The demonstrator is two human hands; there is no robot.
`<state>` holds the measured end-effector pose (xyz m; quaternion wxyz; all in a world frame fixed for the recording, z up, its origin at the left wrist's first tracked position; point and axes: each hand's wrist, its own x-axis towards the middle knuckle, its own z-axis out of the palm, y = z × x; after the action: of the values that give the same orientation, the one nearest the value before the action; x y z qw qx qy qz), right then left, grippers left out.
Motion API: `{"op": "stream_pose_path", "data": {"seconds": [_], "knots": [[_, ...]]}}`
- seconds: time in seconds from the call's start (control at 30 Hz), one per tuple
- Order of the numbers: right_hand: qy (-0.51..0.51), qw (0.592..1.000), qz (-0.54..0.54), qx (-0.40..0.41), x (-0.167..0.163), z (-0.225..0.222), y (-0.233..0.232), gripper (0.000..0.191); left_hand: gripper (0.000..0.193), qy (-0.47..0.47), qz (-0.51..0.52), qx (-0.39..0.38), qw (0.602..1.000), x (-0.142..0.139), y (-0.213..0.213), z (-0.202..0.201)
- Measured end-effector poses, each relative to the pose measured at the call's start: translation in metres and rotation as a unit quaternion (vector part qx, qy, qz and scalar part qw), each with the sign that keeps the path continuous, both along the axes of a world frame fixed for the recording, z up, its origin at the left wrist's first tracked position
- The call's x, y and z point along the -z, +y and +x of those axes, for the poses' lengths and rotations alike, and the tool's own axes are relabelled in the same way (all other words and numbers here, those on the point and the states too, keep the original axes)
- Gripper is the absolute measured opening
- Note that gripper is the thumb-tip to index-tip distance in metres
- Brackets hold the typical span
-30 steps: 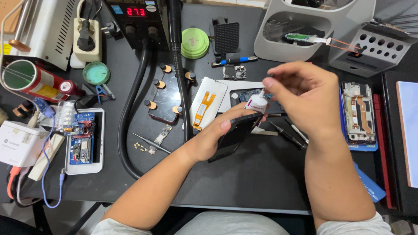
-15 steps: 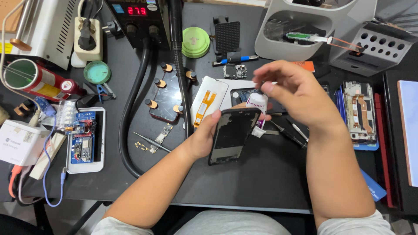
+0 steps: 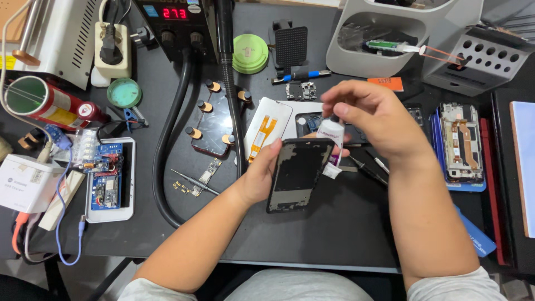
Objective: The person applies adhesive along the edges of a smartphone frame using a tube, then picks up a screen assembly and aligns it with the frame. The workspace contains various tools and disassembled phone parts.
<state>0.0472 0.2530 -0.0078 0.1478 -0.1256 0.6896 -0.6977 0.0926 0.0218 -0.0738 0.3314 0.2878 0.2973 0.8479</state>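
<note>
- Now the left hand (image 3: 261, 177) reaches in from the lower left, forearm slanting up across the black table (image 3: 312, 234), wrist bent a little inward.
- Its fingers are curled round the left edge of a black phone frame (image 3: 296, 174), thumb on the near side; the frame is held off the table, tilted, its top end towards the right hand.
- The right hand (image 3: 374, 118) comes down from the lower right, forearm nearly upright in the view, wrist arched over the frame's top end.
- Its fingertips are pinched shut on the cap end of a small white tube (image 3: 331, 137) — the tube hangs nozzle-down, just behind the frame's upper right corner.
- Whether the tube's tip touches the frame I cannot tell; the frame hides it.
- Beside the hands lie a white phone panel with an orange ribbon (image 3: 266, 130) to the left, and a thin screwdriver (image 3: 196, 183) further left — both well clear of the fingers.
- To the right, an opened phone on a blue mat (image 3: 460, 142) lies flat.
</note>
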Motion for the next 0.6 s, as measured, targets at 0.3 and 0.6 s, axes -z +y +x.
{"op": "stream_pose_path", "data": {"seconds": [0.3, 0.6], "knots": [[-0.008, 1.0, -0.013, -0.021, -0.0022, -0.0011, 0.0026, 0.014, 0.089, 0.006, 0.0, -0.018, 1.0, -0.0041, -0.0017, -0.001], [0.003, 0.999, -0.017, -0.047, -0.0035, -0.0007, 0.0035, 0.011, 0.089, -0.006, 0.004, -0.01, 1.0, -0.0081, -0.0015, -0.0006]]}}
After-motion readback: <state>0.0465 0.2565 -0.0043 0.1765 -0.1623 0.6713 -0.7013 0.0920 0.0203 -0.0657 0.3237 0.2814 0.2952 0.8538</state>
